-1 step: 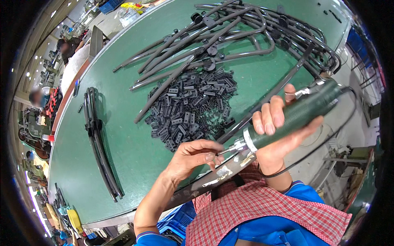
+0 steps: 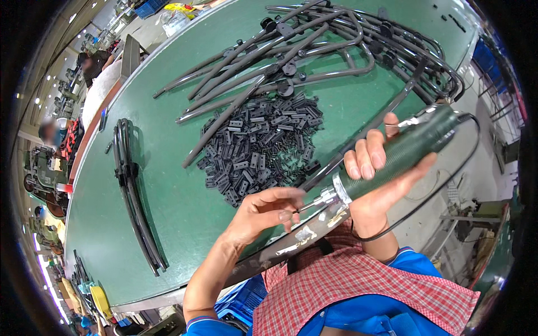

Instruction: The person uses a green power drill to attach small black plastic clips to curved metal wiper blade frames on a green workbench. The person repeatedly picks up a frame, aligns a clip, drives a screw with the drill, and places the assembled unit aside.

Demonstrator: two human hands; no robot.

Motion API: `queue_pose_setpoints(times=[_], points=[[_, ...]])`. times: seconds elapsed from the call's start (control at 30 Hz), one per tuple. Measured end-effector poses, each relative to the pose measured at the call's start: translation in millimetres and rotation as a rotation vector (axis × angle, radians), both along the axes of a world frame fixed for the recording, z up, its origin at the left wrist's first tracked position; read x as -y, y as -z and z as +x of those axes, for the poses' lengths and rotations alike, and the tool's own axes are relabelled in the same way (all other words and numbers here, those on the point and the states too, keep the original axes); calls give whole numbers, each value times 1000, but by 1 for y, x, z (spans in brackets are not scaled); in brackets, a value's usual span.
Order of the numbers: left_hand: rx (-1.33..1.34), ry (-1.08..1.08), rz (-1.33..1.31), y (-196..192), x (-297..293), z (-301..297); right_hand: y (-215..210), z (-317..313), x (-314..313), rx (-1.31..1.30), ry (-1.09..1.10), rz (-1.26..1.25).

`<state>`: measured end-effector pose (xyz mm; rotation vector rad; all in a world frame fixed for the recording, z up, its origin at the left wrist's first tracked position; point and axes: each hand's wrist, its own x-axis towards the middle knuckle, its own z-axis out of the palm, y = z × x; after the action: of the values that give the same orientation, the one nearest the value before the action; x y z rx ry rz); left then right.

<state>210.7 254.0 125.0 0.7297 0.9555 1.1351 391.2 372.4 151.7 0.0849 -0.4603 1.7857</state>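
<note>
My right hand (image 2: 381, 196) is wrapped round a green electric screwdriver (image 2: 404, 147), tilted with its bit down and to the left. At the bit's tip, the thumb and fingers of my left hand (image 2: 256, 215) are pinched together. Whatever they hold is too small or hidden to make out. Just beyond the bit, a dark metal tube (image 2: 386, 115) slants across the table edge, its near end partly behind my hands. A heap of small black blocks with holes (image 2: 241, 148) lies beyond my left hand, with small dark screws (image 2: 288, 154) among them.
Several bent dark tube frames (image 2: 314, 53) are stacked at the far side of the green table (image 2: 185, 190). A bundle of dark tubes (image 2: 133, 193) lies at left. The driver's black cable (image 2: 443, 193) loops at right. A blue crate (image 2: 244, 302) sits below the table edge.
The screwdriver and my right hand have shifted very slightly to the left. My left hand keeps its pinch at the bit's tip.
</note>
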Motion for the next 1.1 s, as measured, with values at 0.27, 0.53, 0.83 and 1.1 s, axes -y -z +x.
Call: queue_pose_setpoints(times=[0.27,0.53,0.83,1.1], points=[[318,-437,38,42,16,-2,48,6,5,246,-219,-466],[-438,-306,-162,16,-9,-21,55,2,10,387,-238,-475],[-1664,415,746,29,-76,-57,48,1,14,416,-243,-502],[-1569,303,656,17,-70,-58,51,2,14,400,-262,-497]])
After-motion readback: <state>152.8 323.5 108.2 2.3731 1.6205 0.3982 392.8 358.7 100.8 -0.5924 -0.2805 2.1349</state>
